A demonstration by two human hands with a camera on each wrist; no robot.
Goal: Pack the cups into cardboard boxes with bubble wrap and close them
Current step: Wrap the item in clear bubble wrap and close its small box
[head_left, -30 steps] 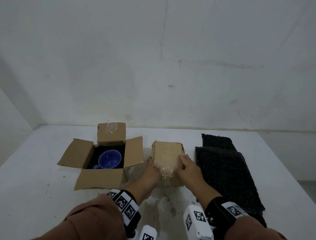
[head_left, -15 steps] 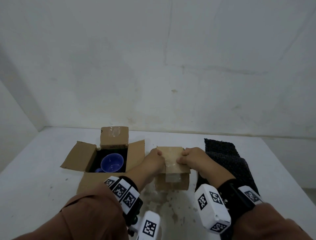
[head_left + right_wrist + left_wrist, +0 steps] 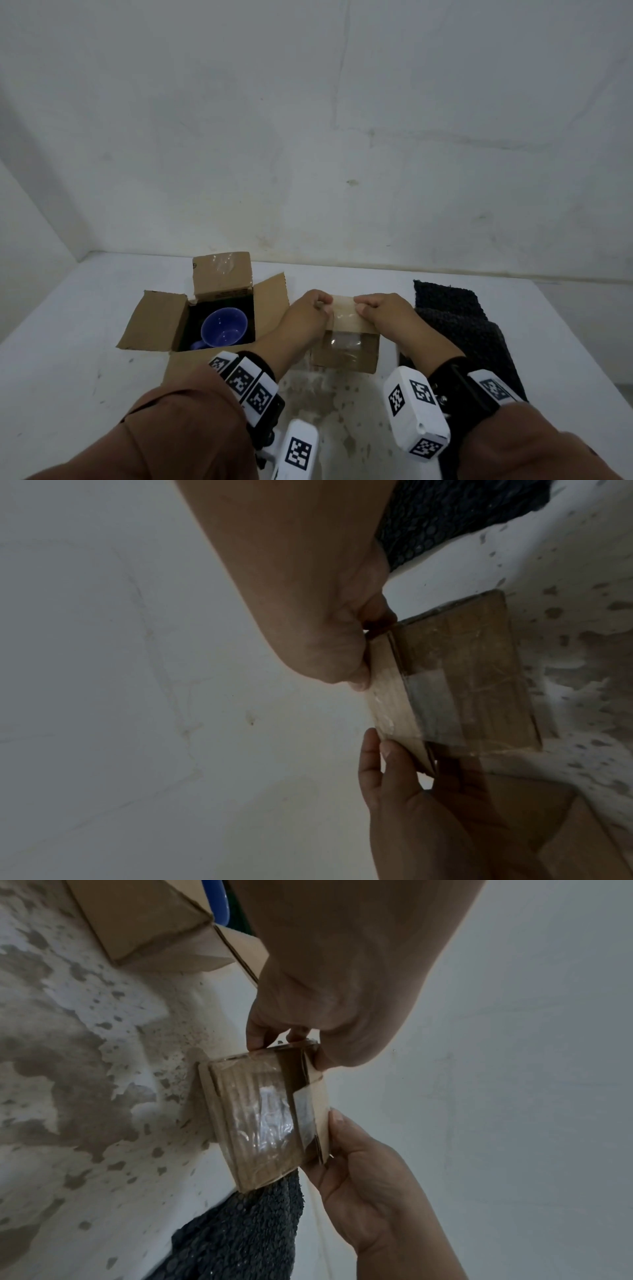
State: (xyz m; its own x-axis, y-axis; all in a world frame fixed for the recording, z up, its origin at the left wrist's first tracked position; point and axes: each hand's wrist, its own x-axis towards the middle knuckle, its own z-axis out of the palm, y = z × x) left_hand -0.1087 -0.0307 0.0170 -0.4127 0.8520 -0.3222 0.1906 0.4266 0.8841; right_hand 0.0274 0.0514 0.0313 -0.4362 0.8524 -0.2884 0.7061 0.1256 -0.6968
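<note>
- Work surface: a white table (image 3: 68, 359) with worn, blotchy patches on its near part, set against a pale wall.
- Left zone: an open cardboard box (image 3: 219, 318) with all four flaps spread; a blue cup (image 3: 224, 326) sits inside it on a dark lining.
- Centre zone: a small closed box (image 3: 346, 337), sealed with clear tape, stands on the table just beside the open box's right flap.
- Right zone: a dark textured mat (image 3: 459, 329) lies just beside the small closed box; in the left wrist view the box's lower corner overlaps the mat edge.
- Left hand (image 3: 310, 313): fingers curled over the top left edge of the small closed box, thumb on the upper face, gripping it.
- Right hand (image 3: 380, 311): fingers curled over the top right edge, thumb on the upper face, gripping it.
- Obstruction: both hands cover the far top edge of the small closed box; the left forearm crosses the open box's near flap.
- Change since the earlier frames: one second ago the hands were at the box's near end; they have moved to its far edge. The open cardboard box and blue cup have not shifted.
</note>
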